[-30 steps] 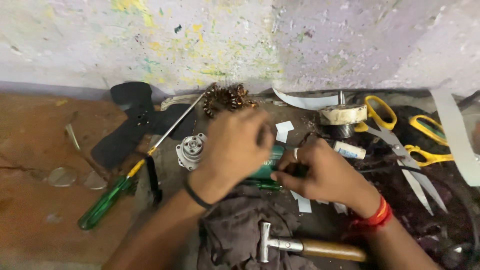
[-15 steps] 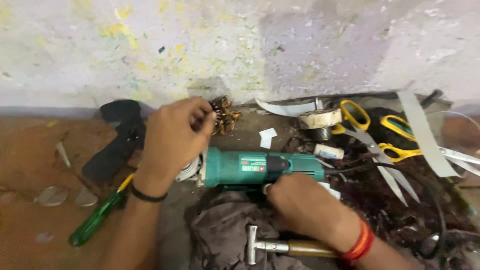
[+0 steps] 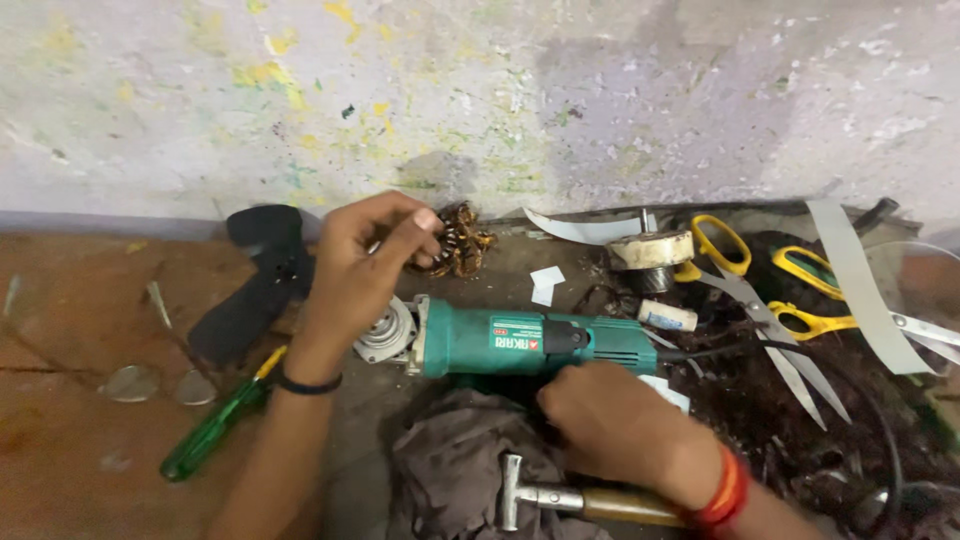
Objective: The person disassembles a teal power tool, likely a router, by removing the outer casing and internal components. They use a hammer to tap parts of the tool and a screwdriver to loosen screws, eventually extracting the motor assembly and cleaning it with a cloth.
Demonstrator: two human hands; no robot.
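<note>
the left hand (image 3: pixel 365 255) pinches a small coil of copper wire (image 3: pixel 462 243) with its fingertips. the coil is brown and orange, a bit tangled, and sits close to the wall, right at the tips of that hand.

just under the left hand lies a green grinder (image 3: pixel 520 343). it is long and round like a fat tube, with a black switch on top and a silver metal head (image 3: pixel 388 334) at the end below the left wrist. a black cord comes out of its other end. the grinder lies flat on the desk (image 3: pixel 70 400).

the right hand (image 3: pixel 610 425) is curled shut and rests on the near side of the grinder's body, but i cannot tell if it grips it. just below this hand is a hammer (image 3: pixel 570 498) with a wooden handle, lying on a dark cloth (image 3: pixel 450 470).

to the left of the left arm lies a green screwdriver (image 3: pixel 215 425) and a black handle part (image 3: pixel 255 285). far past the right hand are yellow scissors (image 3: pixel 760 290) and a roll of tape (image 3: pixel 650 250).
</note>
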